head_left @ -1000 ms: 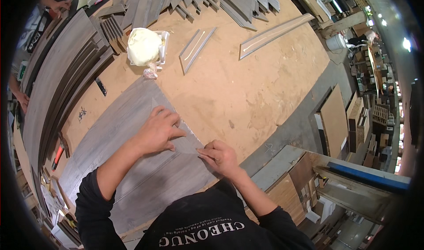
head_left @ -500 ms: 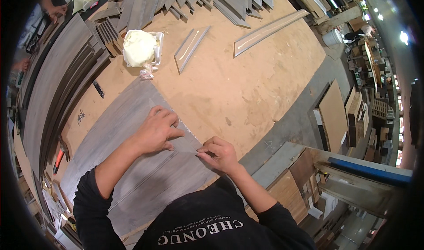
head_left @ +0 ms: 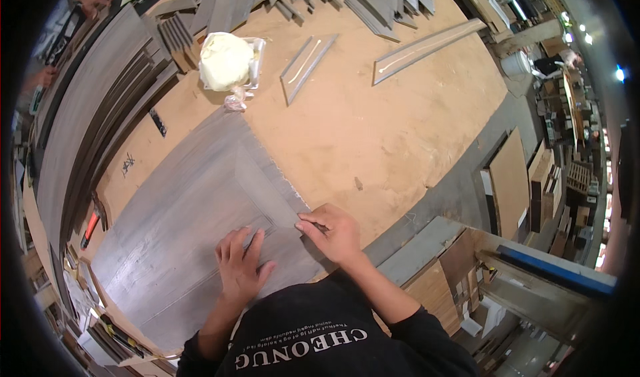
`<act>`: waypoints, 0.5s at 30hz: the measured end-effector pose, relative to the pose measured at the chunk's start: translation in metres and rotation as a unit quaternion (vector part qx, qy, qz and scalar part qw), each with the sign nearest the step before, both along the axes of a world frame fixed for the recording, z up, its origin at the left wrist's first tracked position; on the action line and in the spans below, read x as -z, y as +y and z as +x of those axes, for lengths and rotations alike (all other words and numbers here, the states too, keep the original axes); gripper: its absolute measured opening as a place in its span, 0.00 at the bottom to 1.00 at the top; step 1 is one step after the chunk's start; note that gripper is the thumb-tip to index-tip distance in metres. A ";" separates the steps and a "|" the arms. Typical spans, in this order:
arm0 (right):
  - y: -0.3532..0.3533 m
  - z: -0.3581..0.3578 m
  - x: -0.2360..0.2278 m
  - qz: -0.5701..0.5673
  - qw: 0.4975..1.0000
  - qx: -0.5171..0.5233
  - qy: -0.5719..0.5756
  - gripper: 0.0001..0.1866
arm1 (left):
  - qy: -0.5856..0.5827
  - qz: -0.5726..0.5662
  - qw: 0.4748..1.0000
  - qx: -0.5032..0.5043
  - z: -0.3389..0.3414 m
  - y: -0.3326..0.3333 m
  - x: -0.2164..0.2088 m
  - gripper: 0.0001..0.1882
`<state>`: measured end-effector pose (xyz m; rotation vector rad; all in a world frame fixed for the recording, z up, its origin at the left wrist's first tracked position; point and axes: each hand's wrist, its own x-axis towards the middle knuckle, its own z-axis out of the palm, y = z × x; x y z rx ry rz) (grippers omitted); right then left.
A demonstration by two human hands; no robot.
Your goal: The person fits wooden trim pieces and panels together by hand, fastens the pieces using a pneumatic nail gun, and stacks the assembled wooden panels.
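Observation:
A grey wood-grain panel (head_left: 173,244) lies in front of me, with seams between its boards. On it rests a narrow grey strip with angled ends (head_left: 261,187), running toward the panel's right edge. My right hand (head_left: 337,236) is at that edge by the strip's near end, thumb and forefinger pinched together. Something small and dark shows between them, too hidden to name. Lower on the panel, my left hand (head_left: 241,264) lies flat with spread fingers, holding nothing, its fingertips just left of the strip's near end.
Beyond the panel are a white tub of pale paste (head_left: 230,60) and two grey pieces with glue lines, one short (head_left: 308,67), one long (head_left: 427,50). Grey boards (head_left: 100,104) stack at left, near a red-handled hammer (head_left: 93,224). Another person's hand (head_left: 93,0) shows at far left.
My left hand has drawn back off the strip toward my body, uncovering it. The right hand stays at the panel edge. The whole view has shifted slightly.

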<state>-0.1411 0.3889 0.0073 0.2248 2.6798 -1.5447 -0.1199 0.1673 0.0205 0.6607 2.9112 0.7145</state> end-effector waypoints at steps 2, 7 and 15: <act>-0.001 0.000 -0.002 0.001 1.000 -0.011 -0.017 0.10 | 0.003 0.009 1.000 -0.018 0.004 0.000 0.005 0.34; 0.000 -0.001 -0.006 0.021 0.999 -0.024 -0.041 0.09 | 0.008 0.030 0.999 -0.032 0.006 -0.002 0.009 0.32; 0.000 0.004 0.001 0.007 1.000 -0.027 -0.003 0.07 | 0.008 0.015 0.998 -0.057 0.013 0.004 0.012 0.33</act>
